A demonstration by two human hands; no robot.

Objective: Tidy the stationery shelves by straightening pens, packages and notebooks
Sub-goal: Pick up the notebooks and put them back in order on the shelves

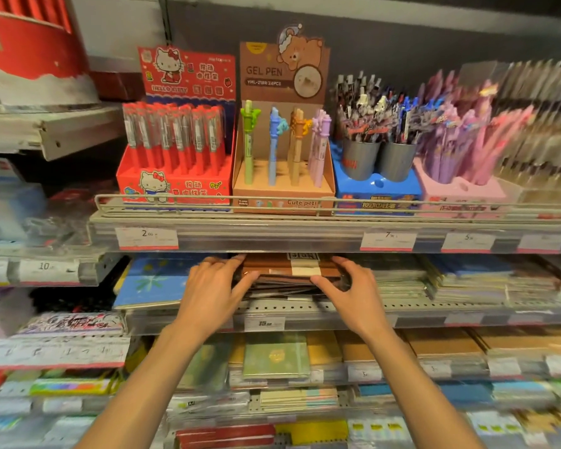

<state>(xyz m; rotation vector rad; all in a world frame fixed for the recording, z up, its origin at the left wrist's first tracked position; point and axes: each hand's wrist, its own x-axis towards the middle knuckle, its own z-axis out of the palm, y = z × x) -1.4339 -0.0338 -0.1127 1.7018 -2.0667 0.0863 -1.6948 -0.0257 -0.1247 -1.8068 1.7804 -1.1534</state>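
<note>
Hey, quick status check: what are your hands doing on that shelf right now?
Left hand and right hand grip the brown notebook stack from both sides. Stack sits on the second shelf. Nothing in the way.

Bright, even indoor light with soft shadows under the shelves (305, 222). The centre is sharp. Left and right edges are blurred and bowed.

White price tags (147, 238) along shelf edges, wire rail (208, 198) fronting upper shelf, red drum (30, 37) at upper left
</note>
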